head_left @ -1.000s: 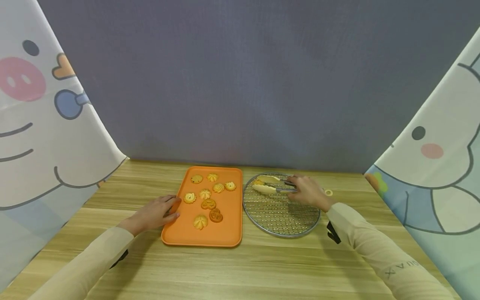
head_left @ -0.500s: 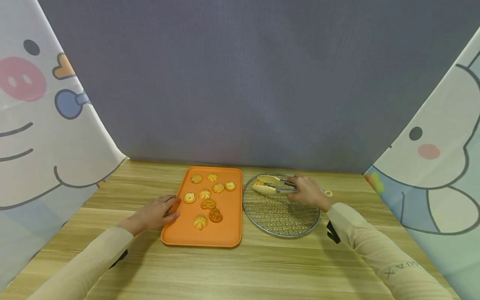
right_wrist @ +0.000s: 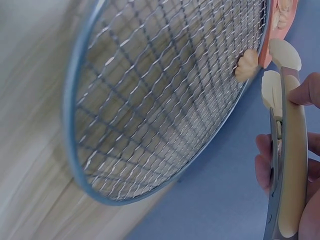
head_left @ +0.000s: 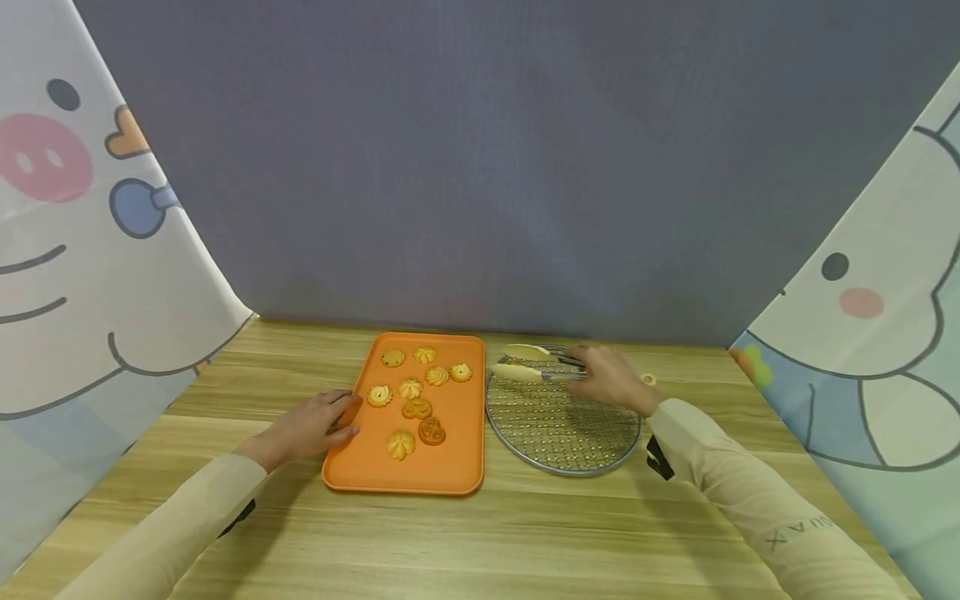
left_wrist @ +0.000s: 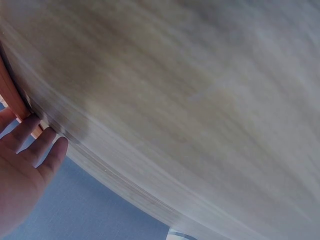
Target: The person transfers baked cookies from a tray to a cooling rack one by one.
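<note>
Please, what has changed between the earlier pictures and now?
The right hand, still holding the tongs, has shifted slightly left and upward in the head view. The left hand at the orange tray, the tray's cookies and the wire rack stayed.

So your table (head_left: 375,542) is a light yellowish-brown wood-grain one, streaks running pretty much side to side from where you're at. Two things sit directly on it. Left of centre you've got an orange rectangular tray (head_left: 457,462) with rounded corners and a raised rim, longer front to back than across. Just to its right is a round grey metal wire-mesh rack (head_left: 570,433). Can't tell if their edges actually touch tbh.
</note>
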Demonstrator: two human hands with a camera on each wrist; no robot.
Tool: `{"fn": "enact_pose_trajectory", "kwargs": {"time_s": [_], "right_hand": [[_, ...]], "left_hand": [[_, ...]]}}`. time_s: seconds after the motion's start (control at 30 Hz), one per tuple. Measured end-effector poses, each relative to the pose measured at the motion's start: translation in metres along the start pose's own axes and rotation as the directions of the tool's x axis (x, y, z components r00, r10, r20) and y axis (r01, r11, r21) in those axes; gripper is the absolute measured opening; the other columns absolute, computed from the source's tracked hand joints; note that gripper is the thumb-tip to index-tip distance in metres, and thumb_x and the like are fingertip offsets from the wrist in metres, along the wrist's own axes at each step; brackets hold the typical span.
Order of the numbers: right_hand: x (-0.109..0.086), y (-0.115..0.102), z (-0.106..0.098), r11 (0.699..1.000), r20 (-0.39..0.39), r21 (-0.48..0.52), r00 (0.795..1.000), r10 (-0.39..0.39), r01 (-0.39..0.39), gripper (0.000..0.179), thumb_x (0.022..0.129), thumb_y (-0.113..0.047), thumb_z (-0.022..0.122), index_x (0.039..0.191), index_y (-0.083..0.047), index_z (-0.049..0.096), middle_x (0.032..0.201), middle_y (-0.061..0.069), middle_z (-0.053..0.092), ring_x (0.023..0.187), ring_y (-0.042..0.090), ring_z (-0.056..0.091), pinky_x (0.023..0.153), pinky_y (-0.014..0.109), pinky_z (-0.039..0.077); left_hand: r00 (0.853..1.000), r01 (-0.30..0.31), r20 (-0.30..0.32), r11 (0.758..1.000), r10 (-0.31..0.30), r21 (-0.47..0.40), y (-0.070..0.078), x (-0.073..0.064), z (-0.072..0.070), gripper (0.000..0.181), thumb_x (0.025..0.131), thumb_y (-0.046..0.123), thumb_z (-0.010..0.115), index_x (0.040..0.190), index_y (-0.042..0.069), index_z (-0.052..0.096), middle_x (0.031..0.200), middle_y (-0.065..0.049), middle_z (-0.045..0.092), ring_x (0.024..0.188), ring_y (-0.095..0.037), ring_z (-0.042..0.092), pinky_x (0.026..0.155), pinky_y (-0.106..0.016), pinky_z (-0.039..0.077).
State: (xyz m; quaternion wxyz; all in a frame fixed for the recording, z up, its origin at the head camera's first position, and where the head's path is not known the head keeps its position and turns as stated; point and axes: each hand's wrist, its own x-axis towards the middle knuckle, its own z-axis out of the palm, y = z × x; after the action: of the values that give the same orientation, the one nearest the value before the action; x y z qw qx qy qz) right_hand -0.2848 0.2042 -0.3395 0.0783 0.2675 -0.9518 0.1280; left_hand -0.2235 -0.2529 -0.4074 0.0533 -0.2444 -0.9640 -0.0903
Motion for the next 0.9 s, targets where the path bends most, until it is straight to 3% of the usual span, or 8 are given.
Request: {"fn": "enact_pose_trajectory", "kwargs": {"time_s": [0.2, 0.43, 0.6, 0.9], "right_hand": [[0.008, -0.01, 0.003, 0.999, 0.022, -0.012, 0.999, -0.034, 0.034, 0.053, 0.07, -0.018, 0.07, 0.118, 0.002, 0.058, 0.112, 0.02, 0.061, 0.049, 0.007, 0.041, 0.043, 0.019, 0.036], [0.018, -0.021, 0.012, 0.997, 0.04, -0.034, 0.997, -0.068, 0.069, 0.052, 0.071, -0.02, 0.068, 0.119, -0.001, 0.058, 0.101, 0.014, 0.064, 0.048, 0.006, 0.037, 0.041, 0.019, 0.03], [0.025, -0.03, 0.016, 0.994, 0.044, -0.027, 0.994, -0.103, 0.104, 0.05, 0.072, -0.021, 0.067, 0.118, -0.002, 0.059, 0.106, 0.013, 0.063, 0.05, 0.007, 0.037, 0.041, 0.02, 0.027], [0.036, -0.043, 0.023, 0.993, 0.095, -0.08, 0.993, -0.074, 0.082, 0.05, 0.074, -0.025, 0.065, 0.119, -0.005, 0.059, 0.11, 0.011, 0.062, 0.054, 0.008, 0.039, 0.047, 0.022, 0.033]], "left_hand": [[1.0, -0.001, -0.001, 1.0, 0.001, 0.0, 0.001, 0.001, -0.001, 0.047, 0.089, 0.032, 0.058, 0.124, 0.002, 0.053, 0.126, -0.024, 0.051, 0.113, -0.043, 0.05, 0.092, -0.056, 0.041], [1.0, 0.01, 0.008, 1.0, -0.01, -0.005, 0.002, 0.001, -0.003, 0.048, 0.088, 0.032, 0.058, 0.124, 0.001, 0.052, 0.126, -0.024, 0.051, 0.113, -0.043, 0.05, 0.092, -0.055, 0.041], [1.0, 0.007, 0.006, 1.0, -0.007, -0.002, 0.001, 0.001, -0.001, 0.048, 0.088, 0.033, 0.058, 0.124, 0.001, 0.053, 0.126, -0.024, 0.051, 0.112, -0.043, 0.05, 0.091, -0.055, 0.041], [1.0, -0.005, -0.005, 1.0, 0.005, 0.015, -0.003, 0.004, 0.002, 0.047, 0.088, 0.031, 0.06, 0.123, 0.002, 0.054, 0.125, -0.024, 0.052, 0.11, -0.044, 0.052, 0.091, -0.055, 0.042]]}}
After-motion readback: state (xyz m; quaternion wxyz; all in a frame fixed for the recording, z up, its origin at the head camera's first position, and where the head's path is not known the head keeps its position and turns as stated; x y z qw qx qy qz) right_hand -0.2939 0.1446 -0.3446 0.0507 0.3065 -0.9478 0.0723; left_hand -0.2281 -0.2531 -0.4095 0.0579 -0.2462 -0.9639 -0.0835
